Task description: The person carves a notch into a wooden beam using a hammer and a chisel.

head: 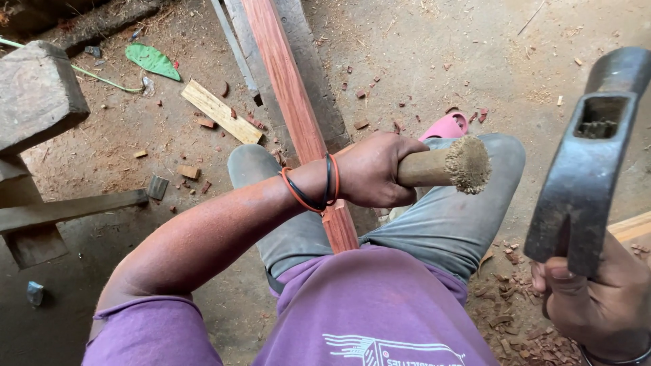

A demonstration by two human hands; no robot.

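Two hands: the left hand (376, 171) grips one frayed-top chisel handle (444, 166) at centre; the right hand (600, 305) grips one hammer (586, 169) at right. One red plank (288, 88) runs between the knees.

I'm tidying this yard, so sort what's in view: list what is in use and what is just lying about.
In use:
left hand gripping a wooden handle with a frayed end
right hand holding a metal hammer head
reddish timber strip running between the knees

Lying about:
pale wood offcut
green leaf
pink sandal
wood chips
grey wooden block
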